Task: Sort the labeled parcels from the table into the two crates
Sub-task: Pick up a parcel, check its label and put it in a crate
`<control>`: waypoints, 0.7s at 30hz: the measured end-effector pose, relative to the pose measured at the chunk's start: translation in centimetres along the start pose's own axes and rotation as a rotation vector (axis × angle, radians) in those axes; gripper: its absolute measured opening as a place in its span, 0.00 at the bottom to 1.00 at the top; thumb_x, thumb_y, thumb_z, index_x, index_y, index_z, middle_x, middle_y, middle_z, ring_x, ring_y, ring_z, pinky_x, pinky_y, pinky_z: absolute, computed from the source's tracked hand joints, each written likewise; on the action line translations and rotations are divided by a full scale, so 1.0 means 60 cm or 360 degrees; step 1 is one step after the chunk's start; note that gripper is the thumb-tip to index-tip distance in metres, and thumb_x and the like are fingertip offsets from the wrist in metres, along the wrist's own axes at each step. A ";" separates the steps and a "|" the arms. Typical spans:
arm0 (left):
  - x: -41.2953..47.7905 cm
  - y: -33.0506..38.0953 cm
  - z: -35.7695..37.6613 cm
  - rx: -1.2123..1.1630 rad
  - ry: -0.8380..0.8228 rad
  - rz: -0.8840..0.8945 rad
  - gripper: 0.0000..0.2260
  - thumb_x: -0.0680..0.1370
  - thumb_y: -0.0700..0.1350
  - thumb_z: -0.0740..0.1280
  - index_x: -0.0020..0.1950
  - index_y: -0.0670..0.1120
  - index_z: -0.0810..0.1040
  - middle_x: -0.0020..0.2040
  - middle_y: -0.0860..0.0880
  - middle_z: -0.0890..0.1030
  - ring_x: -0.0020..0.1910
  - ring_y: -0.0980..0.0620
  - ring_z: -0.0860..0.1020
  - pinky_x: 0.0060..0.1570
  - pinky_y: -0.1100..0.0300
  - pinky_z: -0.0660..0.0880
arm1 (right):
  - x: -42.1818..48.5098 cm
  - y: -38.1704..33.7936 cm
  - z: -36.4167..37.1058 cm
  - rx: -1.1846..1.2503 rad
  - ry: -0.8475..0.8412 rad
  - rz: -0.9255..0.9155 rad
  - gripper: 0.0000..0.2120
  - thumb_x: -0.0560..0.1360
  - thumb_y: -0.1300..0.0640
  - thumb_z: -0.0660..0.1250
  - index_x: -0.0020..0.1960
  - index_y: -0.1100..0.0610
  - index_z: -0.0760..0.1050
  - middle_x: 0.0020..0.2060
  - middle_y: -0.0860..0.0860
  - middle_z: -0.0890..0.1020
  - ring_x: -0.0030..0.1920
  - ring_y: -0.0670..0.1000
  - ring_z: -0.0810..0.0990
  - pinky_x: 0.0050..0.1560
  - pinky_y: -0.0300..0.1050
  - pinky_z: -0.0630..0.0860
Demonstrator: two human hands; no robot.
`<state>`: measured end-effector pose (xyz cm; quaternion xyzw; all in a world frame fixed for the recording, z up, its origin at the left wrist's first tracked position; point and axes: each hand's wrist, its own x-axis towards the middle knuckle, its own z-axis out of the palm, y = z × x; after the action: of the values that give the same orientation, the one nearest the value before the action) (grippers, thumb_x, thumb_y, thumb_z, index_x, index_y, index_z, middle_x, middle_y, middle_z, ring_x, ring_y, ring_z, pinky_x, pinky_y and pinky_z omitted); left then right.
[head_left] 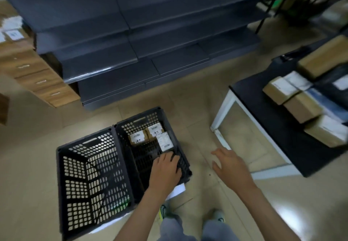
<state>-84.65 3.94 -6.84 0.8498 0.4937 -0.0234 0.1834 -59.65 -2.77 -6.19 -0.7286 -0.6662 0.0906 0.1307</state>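
Parcels (137, 137), three of them, lie in the right crate (139, 122), just past the left hand (165, 169). Each is a small brown box with a white label on top. Two sit side by side at the far end. The third looks mostly white and lies by the wall nearest the right hand (231, 167), closest to the left fingers (169, 157).

The left hand reaches down into this crate at its near end. Its fingers bend over something dark, but that blurs into the black crate. I cannot tell if the hand holds anything.

The right hand hangs over the floor (197, 99) with its fingers spread and loose. It holds nothing. It is between the right crate and the table (273, 124).

The left crate (81, 165) touches the right crate, on the other side of the left hand. Only its black walls full of holes show.

Brown boxes (301, 107) and dark bags (331, 90) lie packed close on the table, past the right hand and out to its right. Some of them have white labels.

A white paper (178, 189) pokes out from under the right crate, just beside the left wrist. Two shoes (162, 211) stand below the hands. Gray shelves (143, 52) stand far past both hands. Wooden drawers (37, 79) stand far off to the left of the left hand.
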 end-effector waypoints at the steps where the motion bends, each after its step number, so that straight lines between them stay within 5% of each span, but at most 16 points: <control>1: 0.000 0.029 -0.001 0.0011 -0.0005 0.0052 0.20 0.85 0.52 0.60 0.77 0.50 0.71 0.75 0.50 0.71 0.74 0.47 0.69 0.70 0.53 0.68 | -0.021 0.016 -0.014 -0.0017 0.0033 0.0032 0.15 0.68 0.60 0.80 0.53 0.53 0.83 0.45 0.49 0.82 0.40 0.51 0.81 0.35 0.42 0.76; 7: 0.015 0.214 0.024 0.0094 0.0067 0.0255 0.11 0.75 0.49 0.71 0.55 0.48 0.81 0.56 0.49 0.80 0.55 0.45 0.81 0.51 0.51 0.78 | -0.145 0.144 -0.093 -0.0063 0.0191 0.0251 0.13 0.73 0.53 0.74 0.57 0.49 0.81 0.47 0.46 0.81 0.44 0.50 0.80 0.37 0.46 0.76; 12: 0.010 0.408 0.035 0.0165 0.0163 0.0414 0.11 0.75 0.51 0.61 0.53 0.51 0.78 0.50 0.51 0.78 0.48 0.46 0.79 0.42 0.52 0.75 | -0.262 0.274 -0.174 -0.0105 0.0248 0.0444 0.11 0.71 0.52 0.74 0.53 0.50 0.81 0.46 0.46 0.81 0.42 0.52 0.80 0.34 0.48 0.76; 16: 0.018 0.536 0.052 0.0159 0.0153 0.0468 0.20 0.75 0.54 0.57 0.60 0.49 0.81 0.54 0.50 0.81 0.51 0.46 0.81 0.43 0.51 0.78 | -0.336 0.369 -0.224 -0.0129 0.0286 0.0573 0.14 0.74 0.46 0.62 0.53 0.50 0.82 0.45 0.48 0.82 0.41 0.54 0.82 0.33 0.51 0.79; 21: 0.045 0.667 0.061 0.0102 0.0047 0.0538 0.16 0.80 0.51 0.63 0.66 0.51 0.77 0.64 0.52 0.78 0.63 0.49 0.76 0.59 0.52 0.73 | -0.377 0.468 -0.269 -0.0109 0.0286 0.0781 0.12 0.74 0.52 0.73 0.57 0.51 0.81 0.50 0.48 0.83 0.45 0.54 0.82 0.38 0.52 0.80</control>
<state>-48.85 -12.87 0.68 0.9264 0.3453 0.0045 0.1501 -30.27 -28.56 -0.58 -0.8775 -0.4579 0.0321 0.1388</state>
